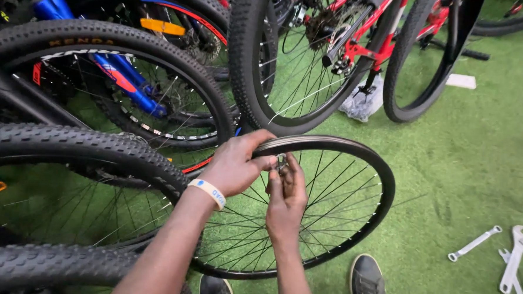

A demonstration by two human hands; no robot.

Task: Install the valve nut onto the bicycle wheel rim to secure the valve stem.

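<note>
Bare black bicycle rim (352, 227) with thin silver spokes stands upright in front of me on the green artificial turf floor (448, 173), its top edge at my hands and its lower arc down by my two dark shoes (366, 282). My left hand (234, 163), with a pale wristband (208, 191), is curled over the top of the rim from the left and grips it. My right hand (286, 192) sits just beside and slightly below it, inside the hoop, its fingers pressed together, pinching a small metal part (281, 162) at the rim's inner edge; what it is I cannot tell. Both hands are at the same spot. To my right, several silver wrenches (512, 267) lie on the turf, well apart from the rim. Beyond, at least five knobby-tyred bicycle wheels (105, 81) crowd close.
</note>
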